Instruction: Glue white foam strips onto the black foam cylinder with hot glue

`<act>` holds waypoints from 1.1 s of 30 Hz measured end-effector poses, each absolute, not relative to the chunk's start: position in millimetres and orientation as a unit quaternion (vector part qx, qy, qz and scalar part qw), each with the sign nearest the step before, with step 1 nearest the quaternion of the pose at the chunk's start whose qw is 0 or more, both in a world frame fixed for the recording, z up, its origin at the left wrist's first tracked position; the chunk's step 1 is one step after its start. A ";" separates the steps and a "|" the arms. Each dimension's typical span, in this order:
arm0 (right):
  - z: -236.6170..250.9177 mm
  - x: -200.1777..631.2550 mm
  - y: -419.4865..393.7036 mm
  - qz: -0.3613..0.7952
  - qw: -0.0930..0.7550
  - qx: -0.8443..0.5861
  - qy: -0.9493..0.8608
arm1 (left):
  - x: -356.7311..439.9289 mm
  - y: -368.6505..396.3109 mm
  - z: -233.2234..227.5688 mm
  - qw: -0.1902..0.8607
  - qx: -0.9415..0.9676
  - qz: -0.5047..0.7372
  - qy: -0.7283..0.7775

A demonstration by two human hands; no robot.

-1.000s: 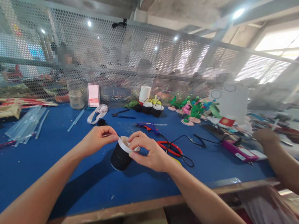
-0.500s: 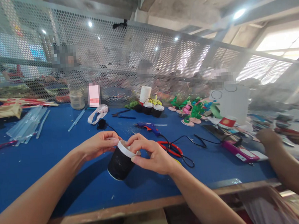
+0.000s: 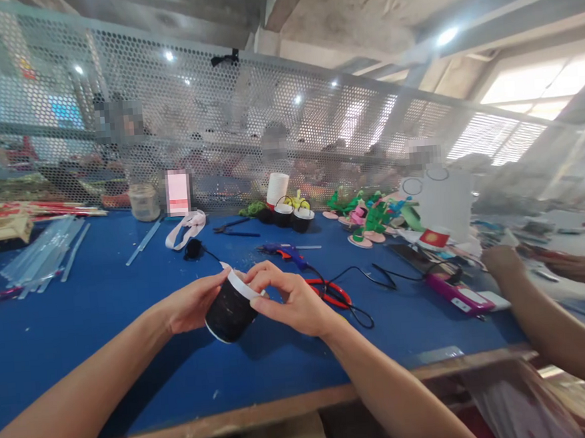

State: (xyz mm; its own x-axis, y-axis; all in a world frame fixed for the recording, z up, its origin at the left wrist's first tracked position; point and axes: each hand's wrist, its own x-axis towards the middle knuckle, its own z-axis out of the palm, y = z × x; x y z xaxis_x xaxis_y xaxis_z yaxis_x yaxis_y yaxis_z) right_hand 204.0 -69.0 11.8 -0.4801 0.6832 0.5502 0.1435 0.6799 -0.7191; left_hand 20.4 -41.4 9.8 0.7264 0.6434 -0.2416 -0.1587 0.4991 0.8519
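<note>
A: From the head view, where is the piece?

B: The black cup (image 3: 229, 313) is between the two hands, tilted, its mouth leaning away from the person, over the near part of the blue surface (image 3: 55, 336). Whether its base touches down, I can't tell. A white band (image 3: 242, 286) runs round the rim, with a loose end sticking up beside the left hand (image 3: 193, 303).

A: How would it handle?

B: Light, I'd judge, and hollow, with a wall firm enough to keep its round shape but likely to dent under a hard squeeze. The black side looks matt, so probably not slippery. The band looks thin and soft, more apt to shift than the cup itself.

A: Best place to hold?

B: I'd cradle the lower side with one hand and nip the rim with the other, band and wall together.

A: And the hands?

B: The right hand (image 3: 288, 296) comes in from the side, wrist low, knuckles arched; its thumb presses the outside of the rim while the other fingers curl over into the mouth, pinching the edge. The left lies along the opposite side, forearm slanting up from the lower corner. Its fingertips are partly hidden behind the cup, so I can't tell how tightly they close.
</note>
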 end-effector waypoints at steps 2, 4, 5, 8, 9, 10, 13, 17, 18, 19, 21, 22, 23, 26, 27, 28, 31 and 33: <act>11.4 203.2 -68.6 0.299 0.444 -0.260 -0.803 | 22.1 -41.5 10.3 0.825 0.428 0.245 0.277; 10.9 202.8 -68.1 0.291 0.443 -0.268 -0.804 | 23.5 -41.7 10.6 0.823 0.413 0.258 0.293; 10.7 202.8 -67.8 0.289 0.441 -0.273 -0.805 | 24.3 -42.0 10.9 0.820 0.403 0.268 0.305; 10.2 202.8 -66.8 0.286 0.436 -0.282 -0.805 | 26.3 -43.6 12.2 0.810 0.376 0.293 0.340; 10.0 202.7 -66.6 0.288 0.435 -0.282 -0.805 | 27.0 -44.2 12.8 0.808 0.371 0.300 0.347; 9.7 202.4 -66.5 0.290 0.436 -0.282 -0.804 | 27.6 -44.7 13.2 0.805 0.368 0.307 0.350; 8.7 200.5 -66.9 0.290 0.443 -0.295 -0.795 | 29.3 -45.3 13.7 0.796 0.370 0.328 0.348; 7.3 198.2 -67.5 0.272 0.447 -0.321 -0.789 | 31.8 -45.2 12.2 0.776 0.377 0.356 0.359; 7.0 197.9 -67.4 0.270 0.445 -0.323 -0.790 | 32.5 -45.2 11.7 0.769 0.377 0.365 0.365; 6.7 197.6 -67.3 0.269 0.444 -0.324 -0.791 | 33.2 -45.3 11.0 0.761 0.377 0.375 0.371; 6.1 197.0 -67.0 0.268 0.442 -0.330 -0.790 | 34.2 -45.2 9.5 0.748 0.379 0.388 0.381; 5.9 196.7 -66.8 0.266 0.443 -0.335 -0.788 | 34.6 -45.1 8.7 0.742 0.382 0.393 0.387; 5.7 196.3 -66.6 0.264 0.445 -0.339 -0.785 | 34.7 -44.9 7.9 0.734 0.388 0.397 0.392; 5.2 195.5 -65.6 0.263 0.450 -0.344 -0.781 | 34.6 -44.5 6.3 0.692 0.428 0.418 0.404; 4.9 195.3 -65.3 0.263 0.452 -0.344 -0.780 | 34.5 -44.6 6.2 0.674 0.446 0.426 0.407; 4.7 195.3 -64.9 0.264 0.454 -0.345 -0.778 | 34.5 -44.8 6.2 0.656 0.463 0.433 0.411; 3.7 195.4 -63.8 0.263 0.456 -0.350 -0.775 | 35.0 -46.1 7.4 0.605 0.505 0.445 0.425; 3.0 195.6 -63.3 0.260 0.454 -0.352 -0.776 | 35.6 -47.6 8.6 0.568 0.536 0.447 0.436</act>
State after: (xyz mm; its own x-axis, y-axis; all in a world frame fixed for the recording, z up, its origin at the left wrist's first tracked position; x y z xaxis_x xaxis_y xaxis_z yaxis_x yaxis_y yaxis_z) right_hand 195.6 -63.3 3.0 -0.3401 0.7827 0.5213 0.3109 0.6167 -0.7232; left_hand 35.6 -47.6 8.6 0.2206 0.9752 -0.0160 -0.0402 0.0255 0.9989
